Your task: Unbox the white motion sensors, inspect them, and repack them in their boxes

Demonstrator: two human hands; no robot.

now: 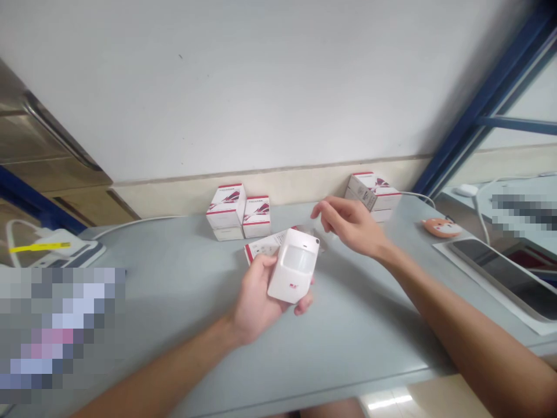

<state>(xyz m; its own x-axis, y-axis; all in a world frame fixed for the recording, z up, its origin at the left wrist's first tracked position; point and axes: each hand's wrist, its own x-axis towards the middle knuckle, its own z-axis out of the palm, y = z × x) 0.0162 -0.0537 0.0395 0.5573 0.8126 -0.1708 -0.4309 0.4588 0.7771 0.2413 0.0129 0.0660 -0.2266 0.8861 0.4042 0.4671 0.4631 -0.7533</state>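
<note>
Left grip [256, 299] cradles device [293, 268] (white); top protruding.

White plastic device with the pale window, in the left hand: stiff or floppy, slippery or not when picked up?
The white plastic device is probably stiff, showing no bend in the left hand. Looking smooth, it may be somewhat slippery.

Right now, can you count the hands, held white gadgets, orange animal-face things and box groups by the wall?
Hands: 2 (left hand, right hand)
White gadget: 1
Orange animal-face thing: 1
Box groups: 2 (left group, right group)
Total: 6
</note>
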